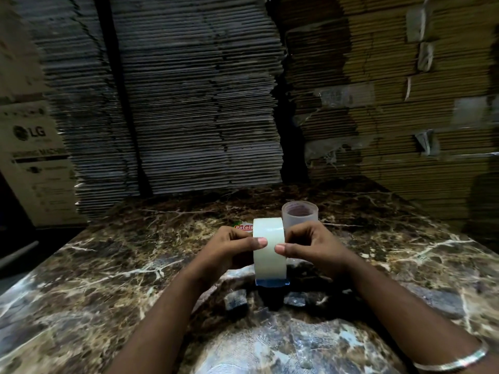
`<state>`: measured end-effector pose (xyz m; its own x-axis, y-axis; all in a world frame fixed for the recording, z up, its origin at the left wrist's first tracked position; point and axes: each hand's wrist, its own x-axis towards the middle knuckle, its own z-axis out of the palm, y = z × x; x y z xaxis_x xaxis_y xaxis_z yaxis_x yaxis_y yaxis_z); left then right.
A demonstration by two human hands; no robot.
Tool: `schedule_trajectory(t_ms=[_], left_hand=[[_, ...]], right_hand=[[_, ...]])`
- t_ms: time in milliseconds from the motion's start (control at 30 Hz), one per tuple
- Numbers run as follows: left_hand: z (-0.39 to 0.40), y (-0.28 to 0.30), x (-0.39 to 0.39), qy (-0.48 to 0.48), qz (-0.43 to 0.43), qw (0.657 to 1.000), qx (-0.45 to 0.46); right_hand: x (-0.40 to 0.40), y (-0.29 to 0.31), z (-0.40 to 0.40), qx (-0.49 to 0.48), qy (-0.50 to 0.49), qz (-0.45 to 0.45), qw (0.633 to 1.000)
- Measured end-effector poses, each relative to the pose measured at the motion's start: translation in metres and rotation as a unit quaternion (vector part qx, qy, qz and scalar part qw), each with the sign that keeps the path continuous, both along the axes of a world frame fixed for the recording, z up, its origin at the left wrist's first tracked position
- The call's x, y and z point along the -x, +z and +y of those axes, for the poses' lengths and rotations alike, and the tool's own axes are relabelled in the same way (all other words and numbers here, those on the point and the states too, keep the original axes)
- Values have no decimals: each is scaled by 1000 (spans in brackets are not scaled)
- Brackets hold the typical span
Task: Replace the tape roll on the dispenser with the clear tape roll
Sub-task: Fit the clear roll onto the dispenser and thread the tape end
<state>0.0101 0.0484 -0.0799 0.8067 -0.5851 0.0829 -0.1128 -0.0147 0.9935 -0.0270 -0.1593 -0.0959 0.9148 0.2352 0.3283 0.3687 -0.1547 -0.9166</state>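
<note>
A pale, whitish clear tape roll (268, 249) stands on edge at the middle of the marble table. My left hand (232, 249) grips its left side with the thumb on the outer band. My right hand (310, 248) grips the right side, thumb also on the band. Below the roll a blue part of the dispenser (272, 282) shows, with a dark body under it, mostly hidden. Whether the roll sits on the dispenser's hub is hidden by my hands.
A translucent plastic cylinder (299, 213) stands just behind the roll. A red-lettered label (243, 227) lies behind my left hand. The dark marble table (108, 279) spreads all around. Stacks of flat cardboard (202, 103) rise behind it, and a printed carton (35, 157) stands at the left.
</note>
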Motion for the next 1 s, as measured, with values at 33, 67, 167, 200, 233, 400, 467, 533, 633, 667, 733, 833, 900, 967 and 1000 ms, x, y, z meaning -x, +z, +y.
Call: schedule_trajectory(t_ms=[33,67,167,200,233,400,467,533,633,667,733,833,900,967,1000], left_hand=[[1,0,-1,6,10,1000,5],[1,0,-2,20,26,999,8],[-1,-2,-6,89,75,992,56],[-1,-3,-6,111,92,986,78],[-2,-5,-7,125,104,981,102],[-4,-6,-5,144,162,963,161],[-5,-4,-4,162,178,956,169],[-5,-3,-5,188,188,945,189],[-5,-1,-6,211,203,937,191],[-4,-1,-6,217,203,936,191],[-4,-2,-8,218,197,936,192],[-3,-1,-6,204,175,944,191],[-3,-1,-5,165,170,954,186],[-3,-3,-5,137,157,962,178],[-4,-3,-5,128,147,966,168]], right_hand=[[0,-1,0,22,-15,-16,1000],[1,-1,1,41,-28,-30,998],[10,5,12,72,-16,-63,995],[14,7,17,84,-2,-69,994],[17,8,22,101,5,-76,992],[23,5,26,67,-71,-162,982],[21,4,22,19,-131,-206,970],[15,6,17,-14,-218,-233,948],[7,7,12,-55,-294,-214,930],[6,7,11,-60,-302,-199,930],[6,6,9,-54,-297,-169,938],[3,4,9,-20,-263,-129,956],[1,4,11,-4,-244,-110,963],[2,5,14,-6,-228,-78,971],[2,5,16,-9,-215,-60,975]])
